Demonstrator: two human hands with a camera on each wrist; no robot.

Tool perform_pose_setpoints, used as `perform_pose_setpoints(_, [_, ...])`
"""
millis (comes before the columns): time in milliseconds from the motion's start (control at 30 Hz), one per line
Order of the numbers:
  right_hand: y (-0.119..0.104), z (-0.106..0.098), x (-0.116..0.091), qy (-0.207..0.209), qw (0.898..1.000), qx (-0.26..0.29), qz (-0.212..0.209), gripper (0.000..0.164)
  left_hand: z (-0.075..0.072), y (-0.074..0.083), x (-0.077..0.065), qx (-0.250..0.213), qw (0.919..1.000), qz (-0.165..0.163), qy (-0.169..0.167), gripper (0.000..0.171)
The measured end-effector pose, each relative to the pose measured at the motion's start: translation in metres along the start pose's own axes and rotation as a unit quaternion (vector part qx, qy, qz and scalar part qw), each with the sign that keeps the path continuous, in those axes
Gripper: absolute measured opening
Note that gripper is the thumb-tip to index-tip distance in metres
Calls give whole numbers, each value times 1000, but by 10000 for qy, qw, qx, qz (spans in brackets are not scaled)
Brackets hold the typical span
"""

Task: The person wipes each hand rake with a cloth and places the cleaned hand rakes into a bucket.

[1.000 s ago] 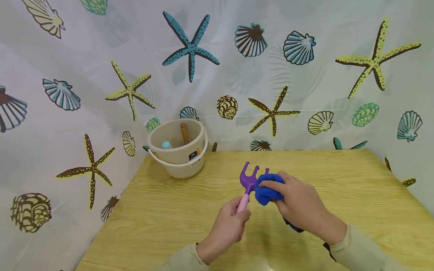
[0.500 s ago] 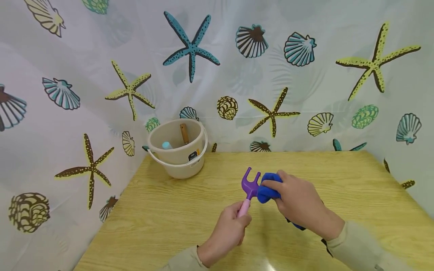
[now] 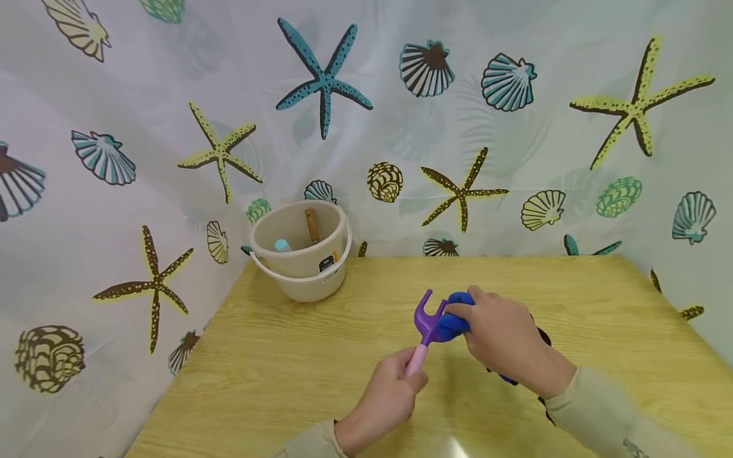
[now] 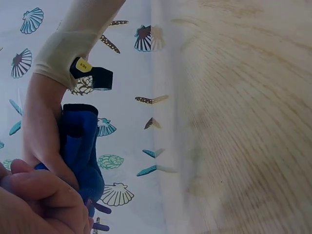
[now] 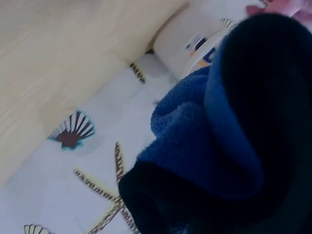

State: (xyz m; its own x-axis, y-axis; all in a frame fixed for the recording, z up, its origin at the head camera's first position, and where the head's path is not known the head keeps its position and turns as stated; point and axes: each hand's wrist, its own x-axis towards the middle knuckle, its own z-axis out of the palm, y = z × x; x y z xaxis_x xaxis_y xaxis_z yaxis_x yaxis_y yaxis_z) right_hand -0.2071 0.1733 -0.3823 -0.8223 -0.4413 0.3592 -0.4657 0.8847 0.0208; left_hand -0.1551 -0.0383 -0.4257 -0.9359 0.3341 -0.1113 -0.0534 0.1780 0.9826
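In the head view my left hand (image 3: 386, 393) grips the pink handle of a purple toy garden fork (image 3: 425, 323), its prongs pointing up and away from me. My right hand (image 3: 506, 334) pinches a bunched blue cloth (image 3: 455, 318) against the fork's right side, covering one prong. The cloth's loose end hangs below that hand. In the left wrist view the cloth (image 4: 83, 151) hangs from the right hand, and two purple prong tips poke out beside it. Folds of the cloth (image 5: 185, 141) fill much of the right wrist view and hide the fork there.
A beige bucket (image 3: 309, 289) with a white handle stands at the back left of the wooden table (image 3: 275, 381). It holds a wooden-handled tool (image 3: 312, 226) and something with a light blue top (image 3: 282, 245). A shell-and-starfish curtain (image 3: 366, 140) surrounds the table.
The fork has shifted slightly right and toward me with my left hand. The cloth has slid along its right side, and the right prong, visible at first, is now covered.
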Motion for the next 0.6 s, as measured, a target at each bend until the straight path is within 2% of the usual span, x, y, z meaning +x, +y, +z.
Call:
perform_pose_setpoints(100, [-15,0,-6,115,9996,56,-254,34,-1,-2,2,106,9999,-62,-40,45])
perform_pose_setpoints(233, [-27,-2,-3,316,9982,187,-472,35,-4,0,4,276,9996,34,-87,39])
perform_pose_setpoints(333, [-28,0,4,427,9978,220,-463,37,-5,1,4,489,9985,238,-36,41])
perform_pose_setpoints(467, [-21,6,16,714,9969,-23,-330,37,-4,1,3,810,9956,459,56,43])
perform_pose_setpoints(533, [-20,8,19,812,9959,-124,-376,36,-4,1,3,951,9940,533,79,34])
perform_pose_setpoints(600, [-22,8,18,857,9943,-132,-615,35,-3,1,3,987,9936,542,88,26])
